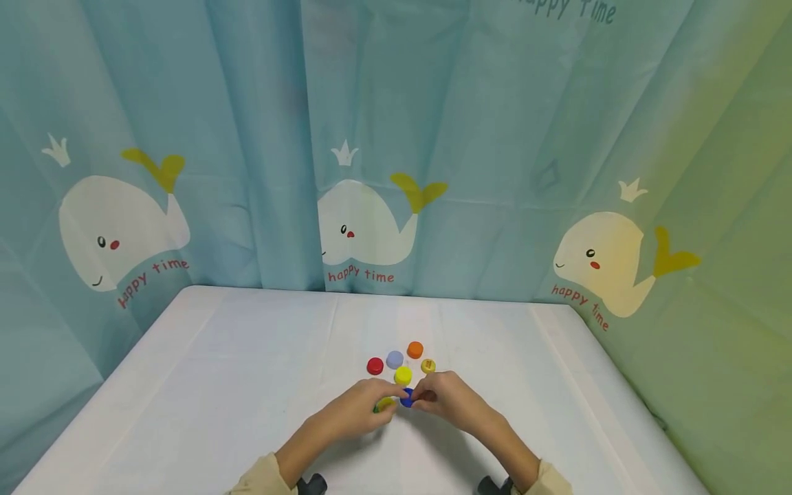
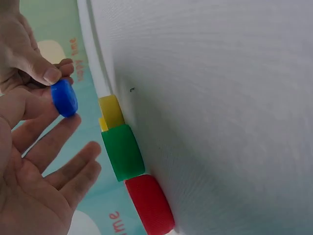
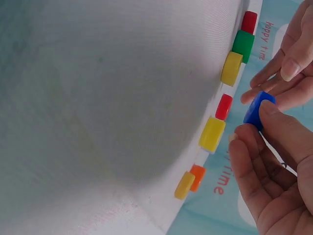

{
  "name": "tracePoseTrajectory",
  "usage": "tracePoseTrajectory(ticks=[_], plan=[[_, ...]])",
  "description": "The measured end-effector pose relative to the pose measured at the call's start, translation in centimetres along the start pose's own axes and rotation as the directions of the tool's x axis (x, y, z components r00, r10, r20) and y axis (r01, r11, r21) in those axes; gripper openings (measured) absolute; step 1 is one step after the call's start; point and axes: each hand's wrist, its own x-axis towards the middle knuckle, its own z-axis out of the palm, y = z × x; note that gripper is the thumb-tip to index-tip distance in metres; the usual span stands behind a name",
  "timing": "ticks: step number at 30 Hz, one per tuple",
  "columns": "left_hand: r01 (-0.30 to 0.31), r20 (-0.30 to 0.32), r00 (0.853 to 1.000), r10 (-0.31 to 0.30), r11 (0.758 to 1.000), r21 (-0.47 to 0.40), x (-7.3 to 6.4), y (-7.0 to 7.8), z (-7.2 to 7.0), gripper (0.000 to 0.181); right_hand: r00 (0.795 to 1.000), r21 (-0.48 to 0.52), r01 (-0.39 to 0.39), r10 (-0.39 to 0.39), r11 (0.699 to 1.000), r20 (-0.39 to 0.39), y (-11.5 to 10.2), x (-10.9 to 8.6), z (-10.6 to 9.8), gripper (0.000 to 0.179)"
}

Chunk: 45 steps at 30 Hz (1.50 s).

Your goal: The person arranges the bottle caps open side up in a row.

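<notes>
A blue bottle cap (image 1: pixel 407 398) is held above the white table by my right hand (image 1: pixel 450 401), pinched between thumb and fingers. In the right wrist view that blue cap stands on edge at the fingertips. My left hand (image 1: pixel 355 411) is close on the other side, its fingers extended and loosely spread; a fingertip seems to touch the cap's rim. Below the left hand a yellow cap (image 1: pixel 386 403) and a green cap (image 2: pixel 123 152) are partly hidden. Just beyond the hands lies a bright yellow cap (image 1: pixel 403 375).
Farther back on the white table (image 1: pixel 260 371) lie a red cap (image 1: pixel 375 366), a pale purple cap (image 1: pixel 394 359), an orange cap (image 1: pixel 415 350) and a small yellow cap (image 1: pixel 428 366). A curtain (image 1: pixel 272 172) with printed whales hangs behind the table.
</notes>
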Motion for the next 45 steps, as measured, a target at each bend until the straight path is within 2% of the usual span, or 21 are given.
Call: tracePoseTrajectory(ticks=[6, 10, 23, 34, 45], plan=[[0.071, 0.078, 0.994, -0.077, 0.994, 0.079, 0.0, 0.7, 0.1, 0.031, 1.000, -0.060, 0.003, -0.002, 0.998, 0.012, 0.1, 0.1, 0.2, 0.008], [0.089, 0.109, 0.989, -0.101, 0.990, 0.110, 0.1, 0.9, 0.2, 0.032, 0.999, -0.095, -0.007, 0.011, 0.995, 0.033, 0.3, 0.0, 0.4, 0.010], [0.084, 0.165, 0.979, -0.116, 0.978, 0.190, 0.3, 0.7, 0.8, 0.032, 0.994, -0.097, -0.033, 0.043, 0.995, 0.105, 0.1, 0.1, 1.0, 0.012], [0.021, 0.168, 0.984, -0.063, 0.971, 0.240, 0.0, 1.1, 0.6, 0.031, 0.991, -0.107, -0.042, 0.055, 0.993, 0.124, -0.1, 0.2, 1.1, 0.018], [0.052, 0.181, 0.979, -0.095, 0.972, 0.228, 0.1, 0.9, 0.6, 0.034, 0.990, -0.092, -0.043, 0.055, 0.995, 0.131, 0.1, 0.1, 1.0, 0.019]])
